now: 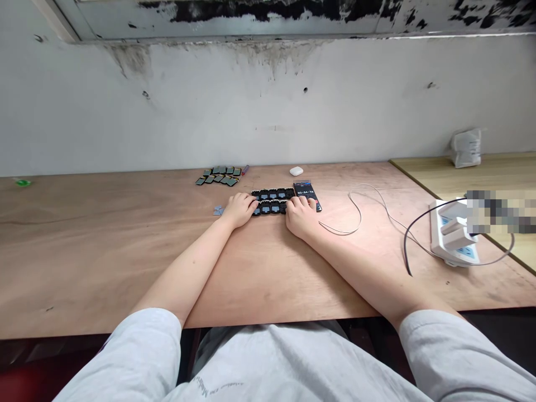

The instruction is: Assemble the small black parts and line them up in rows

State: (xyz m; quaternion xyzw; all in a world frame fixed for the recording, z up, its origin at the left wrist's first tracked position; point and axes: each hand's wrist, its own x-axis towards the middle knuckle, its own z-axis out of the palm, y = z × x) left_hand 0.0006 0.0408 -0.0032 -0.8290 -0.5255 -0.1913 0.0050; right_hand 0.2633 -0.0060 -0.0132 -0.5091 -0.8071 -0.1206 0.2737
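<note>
The left hand [239, 209] and right hand [300, 218], both half curled (whether either truly grips, I can't tell), rest on opposite ends of two black plastic strips [272, 195] lying lengthwise left to right at upper middle of the frame, a phone [307, 195] just beyond the right hand.

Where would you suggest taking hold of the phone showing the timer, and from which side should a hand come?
I would pinch the phone by its long edges from above, coming from the right. It lies flat, with the right hand over its near end and rows of black parts against its left edge, so the right side looks freest.
</note>
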